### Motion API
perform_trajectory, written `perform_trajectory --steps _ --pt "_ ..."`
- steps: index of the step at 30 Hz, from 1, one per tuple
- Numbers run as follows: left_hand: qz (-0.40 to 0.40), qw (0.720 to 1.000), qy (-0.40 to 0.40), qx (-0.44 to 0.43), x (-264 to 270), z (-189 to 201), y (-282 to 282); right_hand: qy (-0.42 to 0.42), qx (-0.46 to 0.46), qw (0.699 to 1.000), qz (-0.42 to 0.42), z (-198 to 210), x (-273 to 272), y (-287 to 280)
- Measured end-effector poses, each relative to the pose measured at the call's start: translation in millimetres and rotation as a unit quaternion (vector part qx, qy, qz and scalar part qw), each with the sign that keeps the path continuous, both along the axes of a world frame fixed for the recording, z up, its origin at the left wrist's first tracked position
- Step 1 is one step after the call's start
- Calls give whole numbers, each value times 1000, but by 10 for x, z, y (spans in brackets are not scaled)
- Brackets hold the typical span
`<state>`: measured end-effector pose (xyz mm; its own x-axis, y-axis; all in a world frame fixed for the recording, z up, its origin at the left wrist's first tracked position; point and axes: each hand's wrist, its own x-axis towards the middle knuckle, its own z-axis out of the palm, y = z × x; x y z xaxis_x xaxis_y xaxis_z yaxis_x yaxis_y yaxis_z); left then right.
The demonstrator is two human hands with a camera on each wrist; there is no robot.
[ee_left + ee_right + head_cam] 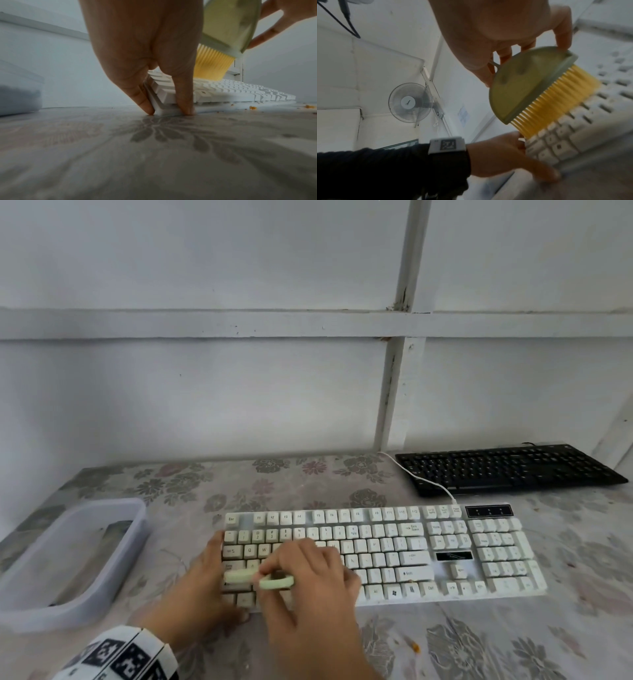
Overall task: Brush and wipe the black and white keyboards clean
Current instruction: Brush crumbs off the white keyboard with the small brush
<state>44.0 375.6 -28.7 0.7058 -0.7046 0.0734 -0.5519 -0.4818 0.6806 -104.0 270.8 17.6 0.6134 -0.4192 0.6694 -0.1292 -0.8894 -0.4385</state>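
Observation:
The white keyboard (pixel 394 546) lies mid-table on a floral cloth. My left hand (pixel 205 573) holds its near left corner, with one digit on the left side and one on the front edge (pixel 154 60). My right hand (pixel 301 563) grips a pale green brush (pixel 239 576) with yellow bristles (pixel 212 63). The bristles touch the keys at the keyboard's left end (pixel 556 100). In the right wrist view the fingers (pixel 563 33) curl over the brush's rounded back (pixel 518 86). The black keyboard (pixel 507 469) lies at the back right, untouched.
A translucent plastic tub (pixel 72 559) stands on the table left of the white keyboard. The keyboard's white cable (pixel 424 479) runs back across the black keyboard's left end. Orange crumbs (pixel 253 107) lie along the keyboard's front edge. A wall closes off the back.

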Motion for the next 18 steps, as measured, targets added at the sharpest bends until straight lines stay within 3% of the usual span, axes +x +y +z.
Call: perform_trajectory --steps 7,13,18 --pt "-10 1000 15 3 -35 43 16 28 3 999 -39 -58 -62 -181" --pt "-9 1000 19 -10 -49 61 2 12 11 1000 8 -60 -93 -135" --pt "-23 1000 15 13 -65 111 13 -12 69 997 -18 -60 -286 -459"
